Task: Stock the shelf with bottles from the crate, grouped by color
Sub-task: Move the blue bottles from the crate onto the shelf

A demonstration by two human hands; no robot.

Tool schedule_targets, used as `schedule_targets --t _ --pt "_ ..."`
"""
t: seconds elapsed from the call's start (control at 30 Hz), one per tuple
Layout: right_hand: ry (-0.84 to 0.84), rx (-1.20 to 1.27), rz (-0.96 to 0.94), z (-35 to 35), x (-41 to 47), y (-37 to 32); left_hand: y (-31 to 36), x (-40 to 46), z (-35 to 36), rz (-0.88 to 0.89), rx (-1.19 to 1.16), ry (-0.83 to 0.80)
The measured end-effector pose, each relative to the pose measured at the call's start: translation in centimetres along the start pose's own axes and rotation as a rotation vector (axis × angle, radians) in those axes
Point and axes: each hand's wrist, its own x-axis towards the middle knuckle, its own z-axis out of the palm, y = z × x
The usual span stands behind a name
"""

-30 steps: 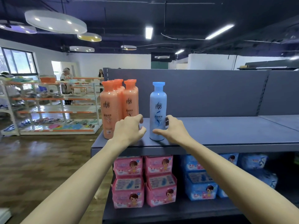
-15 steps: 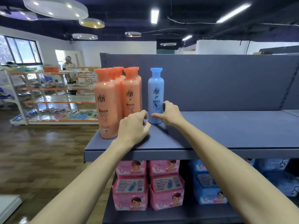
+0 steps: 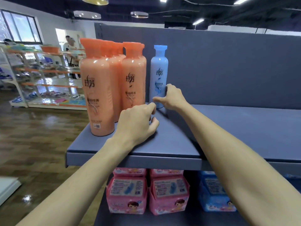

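Observation:
A light blue bottle (image 3: 159,70) stands upright on the grey shelf (image 3: 228,128), close to the back panel and just right of several orange bottles (image 3: 98,95). My right hand (image 3: 172,98) grips the blue bottle near its base, thumb in front and fingers round its right side. My left hand (image 3: 138,123) rests on the shelf in front of the right orange bottle (image 3: 133,79), fingers loosely curled and holding nothing. The crate is out of view.
To the right of the blue bottle the grey shelf is bare up to the back panel (image 3: 228,62). Pink packs (image 3: 127,194) and blue packs (image 3: 215,196) fill the shelf below. Wooden floor and orange-trimmed racks (image 3: 48,82) lie to the left.
My right hand has slid the blue bottle back along the shelf toward the back panel, level with the rear orange bottles. My view has come closer. My left hand has stayed put.

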Motion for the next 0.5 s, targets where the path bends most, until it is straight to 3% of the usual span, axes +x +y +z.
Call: schedule_targets --t 0.5 --pt "0.045 -0.012 -0.026 1.0 0.8 1.0 -0.1 -0.2 0.4 -0.022 -0.069 0.075"
